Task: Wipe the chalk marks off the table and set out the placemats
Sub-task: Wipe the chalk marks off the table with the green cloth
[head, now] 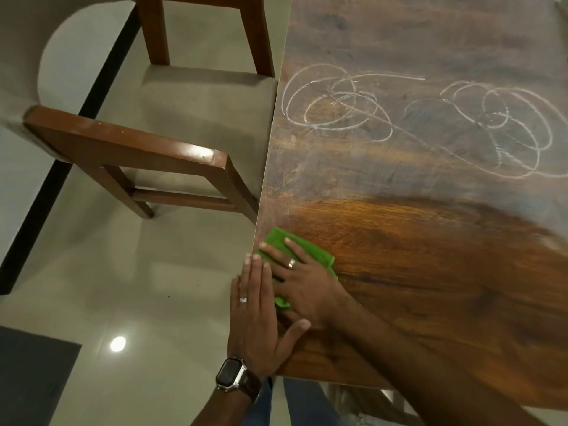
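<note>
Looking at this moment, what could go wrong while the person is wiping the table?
1. The cloth under the right hand lies at the table edge, far from the chalk marks; these may stay unwiped.
2. The left hand is held at the edge; chalk dust pushed there may miss it and fall on the floor.

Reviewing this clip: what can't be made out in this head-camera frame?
- Placemats: none in view; the table is cut off by the top and right edges.
- Green cloth: largely covered by the right hand, so its full size is hidden.
- Chalk marks: run out past the right edge.
- Watch on the left hand's wrist: face too dark to read.
- Pale thing, top right corner: cut off, unidentifiable.
</note>
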